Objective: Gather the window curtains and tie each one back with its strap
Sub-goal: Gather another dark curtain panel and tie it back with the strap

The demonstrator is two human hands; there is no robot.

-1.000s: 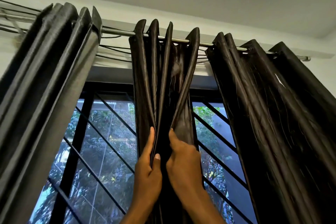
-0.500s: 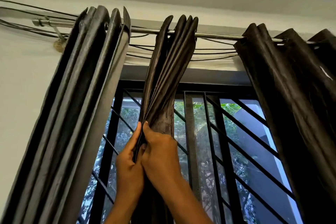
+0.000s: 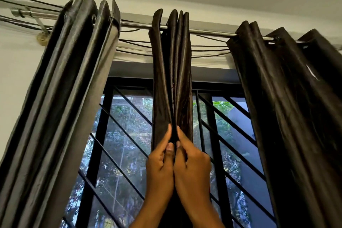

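At the window, head view:
Middle curtain [image 3: 171, 72]: we see it bunched, hanging from the rod [image 3: 207, 32].
Left hand [image 3: 160, 170]: fingers pinching its folds.
Right hand [image 3: 192, 170]: fingers pinching alongside, touching the left.
Side curtains: well apart.

Dark pleated curtains [image 3: 172, 72], bunched, hanging.

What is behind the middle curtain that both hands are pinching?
Behind the middle curtain show the black window grille, glass and trees outside. The left hand and right hand pinch its folds; whatever lies directly behind the fabric is hidden.
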